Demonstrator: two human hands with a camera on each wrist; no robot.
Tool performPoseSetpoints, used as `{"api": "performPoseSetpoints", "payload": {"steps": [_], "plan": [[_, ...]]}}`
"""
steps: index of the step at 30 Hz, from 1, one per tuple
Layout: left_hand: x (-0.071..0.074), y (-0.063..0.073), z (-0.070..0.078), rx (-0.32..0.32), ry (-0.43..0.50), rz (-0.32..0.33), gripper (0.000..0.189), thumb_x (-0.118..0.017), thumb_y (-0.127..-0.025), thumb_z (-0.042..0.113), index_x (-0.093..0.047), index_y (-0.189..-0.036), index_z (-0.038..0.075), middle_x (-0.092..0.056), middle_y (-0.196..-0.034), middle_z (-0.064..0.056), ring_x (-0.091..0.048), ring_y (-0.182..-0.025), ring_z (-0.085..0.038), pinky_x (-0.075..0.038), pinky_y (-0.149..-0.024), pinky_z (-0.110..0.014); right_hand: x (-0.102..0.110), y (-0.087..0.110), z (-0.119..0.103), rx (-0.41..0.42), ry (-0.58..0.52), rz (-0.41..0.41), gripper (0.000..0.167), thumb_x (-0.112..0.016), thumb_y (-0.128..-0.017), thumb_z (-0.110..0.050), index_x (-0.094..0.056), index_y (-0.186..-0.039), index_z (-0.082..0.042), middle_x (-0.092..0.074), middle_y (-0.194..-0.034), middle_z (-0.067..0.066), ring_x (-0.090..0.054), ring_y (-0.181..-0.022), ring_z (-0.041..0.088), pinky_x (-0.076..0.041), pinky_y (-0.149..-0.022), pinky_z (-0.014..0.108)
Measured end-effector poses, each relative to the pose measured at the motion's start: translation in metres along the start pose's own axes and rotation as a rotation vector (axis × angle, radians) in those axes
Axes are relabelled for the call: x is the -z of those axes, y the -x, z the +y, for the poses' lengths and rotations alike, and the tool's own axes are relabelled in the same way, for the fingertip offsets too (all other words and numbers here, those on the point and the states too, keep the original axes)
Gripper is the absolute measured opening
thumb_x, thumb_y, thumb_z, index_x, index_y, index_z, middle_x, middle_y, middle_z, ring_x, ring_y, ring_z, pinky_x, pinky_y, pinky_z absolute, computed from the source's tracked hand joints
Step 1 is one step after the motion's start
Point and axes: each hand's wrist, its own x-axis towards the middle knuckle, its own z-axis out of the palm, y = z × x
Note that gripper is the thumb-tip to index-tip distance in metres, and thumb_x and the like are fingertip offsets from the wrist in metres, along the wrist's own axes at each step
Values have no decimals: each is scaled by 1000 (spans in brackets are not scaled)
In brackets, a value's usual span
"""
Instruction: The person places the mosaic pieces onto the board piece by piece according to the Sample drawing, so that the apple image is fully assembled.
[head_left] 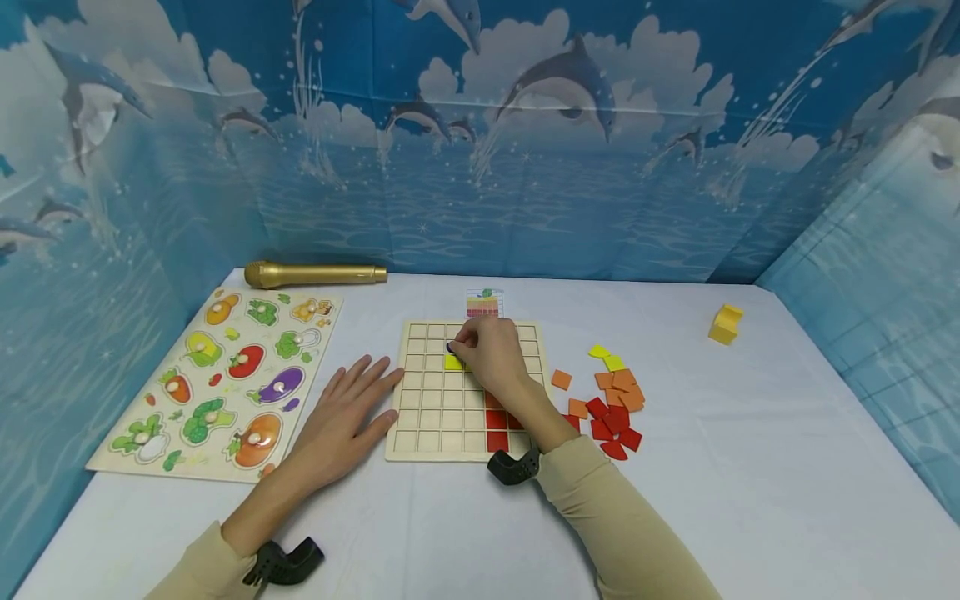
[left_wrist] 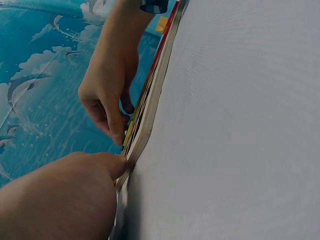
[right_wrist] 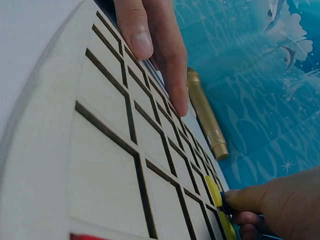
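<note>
A pale wooden grid board (head_left: 429,421) lies on the table with red tiles (head_left: 497,419) in its lower right cells. Over its upper middle, my right hand (head_left: 491,354) pinches a small dark blue piece (right_wrist: 228,202), whose kind I cannot tell. Right beside those fingertips is a yellow tile (head_left: 453,362); the right wrist view shows yellow (right_wrist: 214,191) by the dark piece. My left hand (head_left: 348,421) lies with fingers spread, its fingertips touching the board's left edge. The right hand and forearm hide part of the grid.
Loose orange tiles (head_left: 624,380), red tiles (head_left: 617,419) and yellow tiles (head_left: 613,362) lie right of the board. A small picture card (head_left: 484,303) is behind it. Leftward are a vegetable puzzle board (head_left: 225,383) and a gold microphone (head_left: 322,274). Yellow blocks (head_left: 725,325) stand far right.
</note>
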Motion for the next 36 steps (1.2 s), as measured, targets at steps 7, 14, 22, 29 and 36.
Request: {"api": "performPoseSetpoints", "payload": {"steps": [7,14,22,29,36], "plan": [[-1,-1,0,10,0,-15,58,-62,-105,32,-49,-159,17,-39,-169,-12,-24,-161,-40,-15,-130,-64,-1,1,0,-36,27,12,19,-82,-94,-18,-74,-79,-7,-62,-63,2,-55,-61,16,-46,-59,28],[0,0,-1,27,-7,-34,59,-64,-104,32,-49,-159,17,-38,-170,-12,-22,-161,-38,-13,-130,-63,-7,1,1,-15,60,41,23,-81,-95,-21,-71,-77,-9,-58,-59,0,-54,-54,16,-44,-54,28],[2,1,-3,24,-2,-30,59,-64,-104,32,-49,-159,17,-38,-170,-11,-22,-162,-38,-13,-130,-63,-5,-1,-2,-6,39,62,23,-81,-95,-21,-74,-76,-9,-61,-59,1,-55,-55,15,-42,-53,27],[0,0,-2,17,8,-26,59,-63,-105,33,-48,-159,18,-37,-170,-11,-22,-162,-38,-12,-130,-62,17,-5,6,-28,-14,81,18,-76,-98,-17,-80,-86,-4,-73,-72,8,-62,-66,21,-52,-63,33],[0,0,-1,21,11,-22,59,-64,-104,33,-49,-159,17,-38,-170,-12,-22,-161,-39,-13,-130,-63,49,-1,27,-39,-40,41,16,-74,-98,-14,-81,-91,-1,-74,-77,11,-65,-71,25,-54,-70,38]]}}
